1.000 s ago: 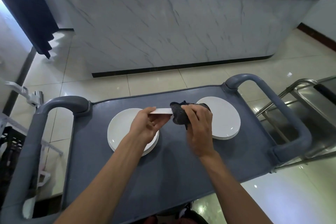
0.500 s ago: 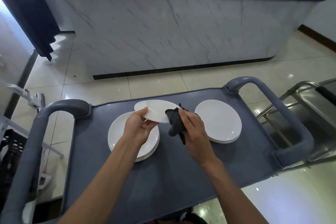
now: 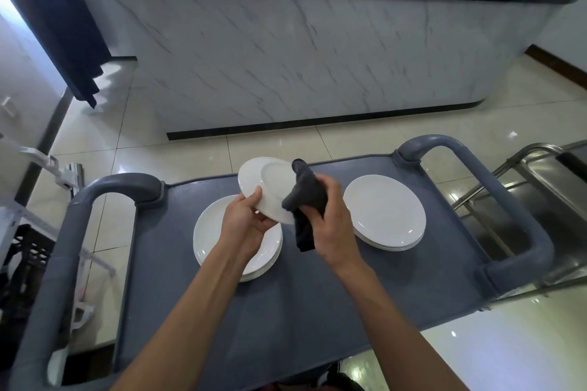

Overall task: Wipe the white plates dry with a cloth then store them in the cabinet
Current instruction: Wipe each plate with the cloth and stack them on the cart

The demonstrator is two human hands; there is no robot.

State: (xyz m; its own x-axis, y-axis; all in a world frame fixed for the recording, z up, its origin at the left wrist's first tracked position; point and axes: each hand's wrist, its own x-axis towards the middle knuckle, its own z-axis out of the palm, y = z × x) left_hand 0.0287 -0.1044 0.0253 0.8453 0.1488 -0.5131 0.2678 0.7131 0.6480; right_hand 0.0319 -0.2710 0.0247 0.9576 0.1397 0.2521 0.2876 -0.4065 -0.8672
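My left hand [image 3: 246, 223] grips the near rim of a white plate [image 3: 265, 182], which is tilted so its face is toward me above the grey cart top [image 3: 286, 305]. My right hand [image 3: 330, 220] holds a dark grey cloth [image 3: 305, 200] pressed against the plate's right edge. Beneath my left hand lies a stack of white plates [image 3: 209, 235] on the cart's left side. A second stack of white plates [image 3: 384, 211] rests on the cart's right side.
The cart has thick grey handles at the left [image 3: 79, 216] and right [image 3: 495, 200]. A marble-fronted counter [image 3: 301, 51] with a black top stands ahead across the tiled floor. A steel trolley [image 3: 546, 187] stands to the right, a dark crate [image 3: 19, 263] to the left.
The plate has been tipped from edge-on to face toward me and lifted a little. My right hand with the cloth has moved along the plate's right edge.
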